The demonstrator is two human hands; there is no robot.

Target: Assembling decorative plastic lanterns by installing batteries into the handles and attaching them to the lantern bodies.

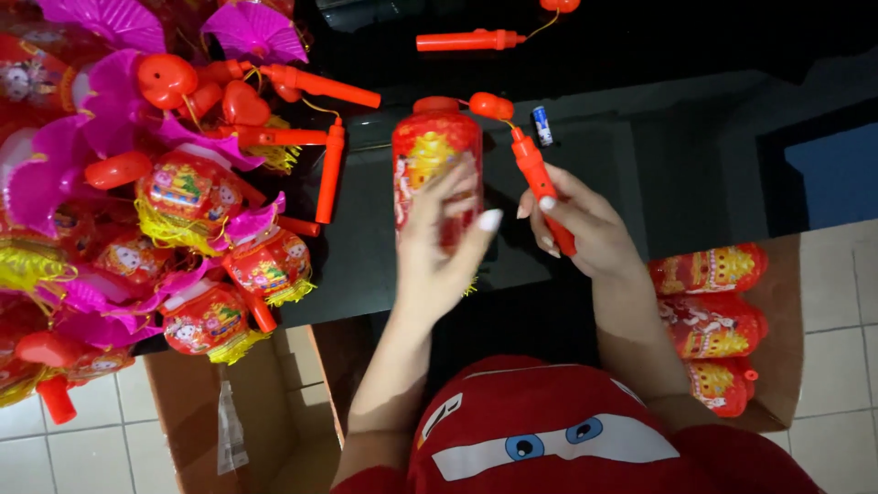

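My left hand (437, 240) grips a red toy lantern (433, 146) with gold print, held over the dark glass table (695, 165). My right hand (583, 224) is closed around the lantern's orange-red stick handle (536, 178). A thin string runs from the handle to an orange cap (491, 105) next to the lantern's top. A small blue battery (542, 125) lies on the table just beyond the handle.
A big heap of red and pink lanterns with orange handles (165, 183) covers the table's left side. Another orange handle (471, 40) lies at the far edge. An open cardboard box (786, 311) at right holds red lanterns (709, 320); another box (183, 402) stands lower left on the tiled floor.
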